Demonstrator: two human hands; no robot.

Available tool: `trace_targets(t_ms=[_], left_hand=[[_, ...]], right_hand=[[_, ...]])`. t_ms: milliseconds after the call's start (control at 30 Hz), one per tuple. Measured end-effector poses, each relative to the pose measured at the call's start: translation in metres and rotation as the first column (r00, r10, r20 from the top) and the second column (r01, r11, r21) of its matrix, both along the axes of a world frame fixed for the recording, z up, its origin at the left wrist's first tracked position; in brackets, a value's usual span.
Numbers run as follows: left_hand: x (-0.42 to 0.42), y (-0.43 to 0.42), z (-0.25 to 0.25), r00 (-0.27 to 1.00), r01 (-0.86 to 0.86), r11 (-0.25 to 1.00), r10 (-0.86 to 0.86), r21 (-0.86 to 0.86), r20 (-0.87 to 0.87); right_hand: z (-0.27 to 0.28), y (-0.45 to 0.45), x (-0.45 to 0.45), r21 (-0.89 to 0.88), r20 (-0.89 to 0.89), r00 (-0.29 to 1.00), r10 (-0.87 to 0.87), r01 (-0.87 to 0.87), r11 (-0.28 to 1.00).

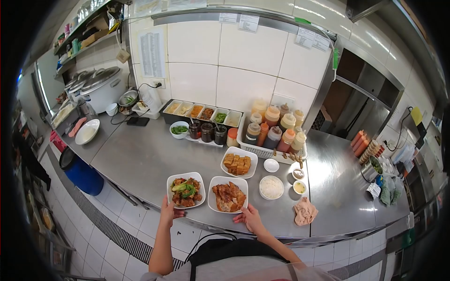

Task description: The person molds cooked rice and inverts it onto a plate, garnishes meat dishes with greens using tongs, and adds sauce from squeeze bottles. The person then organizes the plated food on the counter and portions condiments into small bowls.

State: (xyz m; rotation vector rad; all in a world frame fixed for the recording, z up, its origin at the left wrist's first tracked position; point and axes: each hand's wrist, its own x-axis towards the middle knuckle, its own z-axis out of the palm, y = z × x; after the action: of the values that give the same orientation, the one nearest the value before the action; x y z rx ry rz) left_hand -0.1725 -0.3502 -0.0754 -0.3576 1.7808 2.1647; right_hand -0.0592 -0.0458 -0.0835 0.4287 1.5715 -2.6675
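Note:
My left hand (169, 210) is closed at the lower left rim of a square white dish (200, 181) of browned meat pieces topped with green vegetable slices. My right hand (250, 218) has its thumb and fingers around the lower right corner of a second white dish (244, 185), which holds sliced browned meat. Behind these two stands a third white dish (255, 161) with golden, cut blocks of food. A bowl of white rice (271, 187) is to the right, beside two small sauce cups (299, 188) and a small white saucer (271, 165).
A crumpled pink cloth (305, 211) lies near the counter's front edge. Along the wall are a white basket (276, 154) of sauce bottles, dark jars (207, 132) and a topping tray (202, 112). An oval plate (87, 131) sits far left, above a blue barrel (82, 175).

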Motion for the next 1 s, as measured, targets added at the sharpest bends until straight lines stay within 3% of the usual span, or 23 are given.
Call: trace_targets(t_ms=[433, 467, 700, 833, 1000], left_hand=[[0.023, -0.006, 0.026, 0.986, 0.163, 0.986, -0.163, -0.021, 0.03], [0.024, -0.005, 0.027, 0.984, 0.172, 0.985, -0.172, -0.012, 0.039], [0.028, -0.005, 0.007, 0.995, 0.091, 0.987, -0.097, 0.133, 0.033], [0.053, -0.007, 0.01, 0.996, 0.091, 0.974, -0.09, 0.206, -0.014], [0.085, -0.007, 0.017, 0.996, 0.085, 0.966, -0.091, 0.242, 0.013]], right_hand=[[-0.002, -0.002, 0.0, -0.024, 0.009, 1.0, -0.013, 0.013, 1.0], [0.001, -0.006, 0.002, -0.012, 0.002, 0.997, -0.073, 0.073, 0.997], [0.017, -0.013, 0.006, -0.044, 0.055, 0.99, -0.129, 0.131, 0.99], [0.024, -0.01, 0.028, 0.008, 0.087, 0.993, -0.074, 0.074, 0.997], [0.038, -0.004, 0.06, -0.089, 0.154, 0.988, -0.021, 0.035, 0.995]])
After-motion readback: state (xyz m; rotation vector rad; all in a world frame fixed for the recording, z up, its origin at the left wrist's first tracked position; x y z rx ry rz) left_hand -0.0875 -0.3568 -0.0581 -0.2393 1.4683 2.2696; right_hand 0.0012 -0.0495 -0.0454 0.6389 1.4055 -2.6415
